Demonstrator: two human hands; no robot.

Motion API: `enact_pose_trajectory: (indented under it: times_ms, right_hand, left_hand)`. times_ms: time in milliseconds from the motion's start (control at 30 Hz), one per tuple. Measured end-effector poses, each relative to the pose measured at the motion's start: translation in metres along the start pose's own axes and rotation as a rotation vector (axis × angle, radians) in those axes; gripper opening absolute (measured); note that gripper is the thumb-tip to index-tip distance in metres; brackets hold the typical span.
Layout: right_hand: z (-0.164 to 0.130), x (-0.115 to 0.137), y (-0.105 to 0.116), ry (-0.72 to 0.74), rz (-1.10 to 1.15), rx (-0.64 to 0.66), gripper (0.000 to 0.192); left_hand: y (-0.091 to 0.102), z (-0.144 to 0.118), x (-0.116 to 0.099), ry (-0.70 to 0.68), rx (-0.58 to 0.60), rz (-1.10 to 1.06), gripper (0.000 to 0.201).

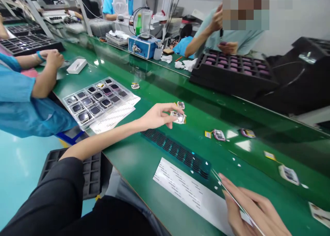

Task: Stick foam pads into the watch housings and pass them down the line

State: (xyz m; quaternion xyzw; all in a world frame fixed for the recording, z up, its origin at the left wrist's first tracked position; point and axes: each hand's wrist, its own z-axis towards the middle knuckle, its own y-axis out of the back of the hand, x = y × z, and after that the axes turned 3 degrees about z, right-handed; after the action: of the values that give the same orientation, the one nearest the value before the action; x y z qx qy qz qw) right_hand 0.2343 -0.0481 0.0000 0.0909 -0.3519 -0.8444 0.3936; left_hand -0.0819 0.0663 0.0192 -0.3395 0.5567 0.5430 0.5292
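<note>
My left hand [160,115] reaches over the green bench with thumb and fingers pinched on a small watch case [181,118], its inner parts showing. Just behind that hand lies another open watch case [180,105]. At the lower right my right hand [254,208] grips a pair of tweezers [233,193], whose thin tips point up and left. Below those tips and to their left are a white label sheet [177,184] and a dark strip [170,146] with rows of black pieces. More open watch cases [219,135] with yellow parts lie further right.
A clear tray [101,102] of watch units stands at the left on paper sheets. Across the bench are a black tray [232,69] of purple-toned pieces and a blue box [144,47]. A co-worker's arms [45,71] rest at the left; another person [206,33] sits opposite.
</note>
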Motion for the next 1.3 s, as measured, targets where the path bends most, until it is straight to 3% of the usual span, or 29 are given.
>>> enact_pose_trajectory:
  times_ms: [67, 167, 233, 300, 367, 467, 600, 767, 833, 1067, 1300]
  right_hand:
    - [-0.001, -0.003, -0.005, -0.022, -0.014, -0.03, 0.074]
    - [0.005, -0.005, -0.011, -0.037, 0.037, -0.065, 0.068]
    - [0.016, -0.002, -0.013, 0.011, 0.071, 0.011, 0.072]
    - [0.033, 0.005, -0.013, 0.086, 0.14, 0.19, 0.071]
    - [0.053, 0.013, -0.013, 0.128, 0.154, 0.272, 0.062]
    - [0.081, 0.02, -0.018, 0.01, 0.039, 0.28, 0.039]
    - [0.1, 0.018, -0.039, -0.066, 0.142, 0.253, 0.02]
    - [0.095, 0.013, -0.06, -0.13, 0.228, 0.204, 0.023]
    - [0.092, 0.014, -0.062, -0.11, 0.24, 0.237, 0.025]
    - [0.085, 0.008, -0.066, -0.009, 0.233, 0.259, 0.022]
    - [0.079, 0.005, -0.069, 0.282, -0.044, 0.214, 0.017]
  left_hand:
    - [-0.014, -0.01, 0.002, 0.059, -0.012, -0.247, 0.024]
    - [-0.03, -0.018, 0.008, 0.131, -0.023, -0.379, 0.024]
    - [-0.035, -0.021, 0.013, 0.173, 0.008, -0.448, 0.028]
    - [-0.034, -0.022, 0.017, 0.238, -0.005, -0.55, 0.026]
    - [-0.031, -0.024, 0.021, 0.306, -0.045, -0.65, 0.021]
    - [-0.025, -0.027, 0.024, 0.39, 0.02, -0.735, 0.024]
    - [-0.025, -0.034, 0.017, 0.381, 0.158, -0.676, 0.026]
    - [-0.029, -0.045, 0.006, 0.36, 0.288, -0.625, 0.054]
    - [-0.031, -0.049, 0.005, 0.321, 0.318, -0.599, 0.055]
    - [-0.037, -0.056, 0.008, 0.18, 0.187, -0.399, 0.04]
    - [-0.037, -0.059, 0.01, 0.146, 0.148, -0.215, 0.042]
